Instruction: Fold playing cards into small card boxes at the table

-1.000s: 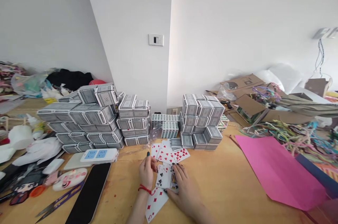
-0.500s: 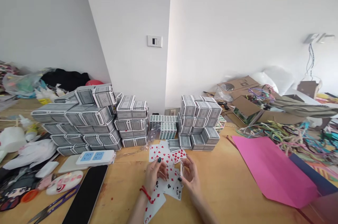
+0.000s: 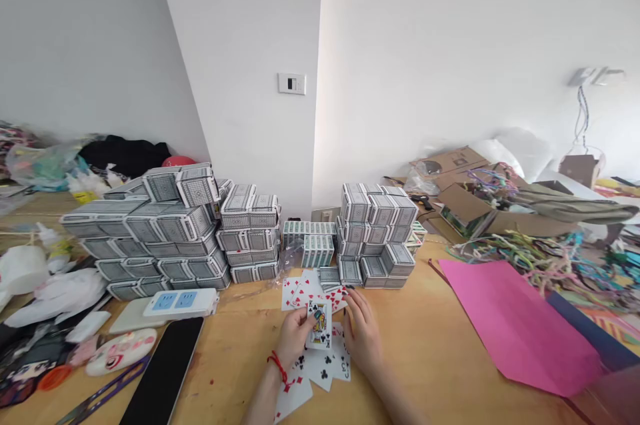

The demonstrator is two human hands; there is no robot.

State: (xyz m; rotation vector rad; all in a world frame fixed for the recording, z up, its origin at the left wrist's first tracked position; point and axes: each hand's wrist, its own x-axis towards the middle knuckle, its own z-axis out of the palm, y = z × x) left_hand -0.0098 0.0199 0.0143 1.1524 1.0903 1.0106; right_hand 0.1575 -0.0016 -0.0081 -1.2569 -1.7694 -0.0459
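Note:
My left hand (image 3: 294, 338) grips a king of clubs playing card (image 3: 320, 335), face up, with the thumb across its face. Whether more cards lie behind it, I cannot tell. Beside it, my right hand (image 3: 364, 335) is open, fingers stretched forward with the tips at the edge of the heart cards (image 3: 337, 300). Loose face-up cards spread on the table under and around both hands, among them diamonds (image 3: 289, 293) at the back and clubs (image 3: 320, 369) nearer me. A few grey-backed cards (image 3: 329, 277) lie just behind the spread.
Tall stacks of grey-backed card decks rise at the left (image 3: 165, 221), centre-left (image 3: 250, 238) and right (image 3: 379, 231). Green-edged decks (image 3: 318, 251) stand between them. On the left lie a power strip (image 3: 180, 302), phone (image 3: 163, 368) and scissors (image 3: 107, 391); on the right, pink paper (image 3: 515, 325) and tangled cords (image 3: 530, 258).
The king of clubs now shows face up in my left hand, which was empty-looking before. My right hand, which held a card on edge, has let go and stretched its fingers forward.

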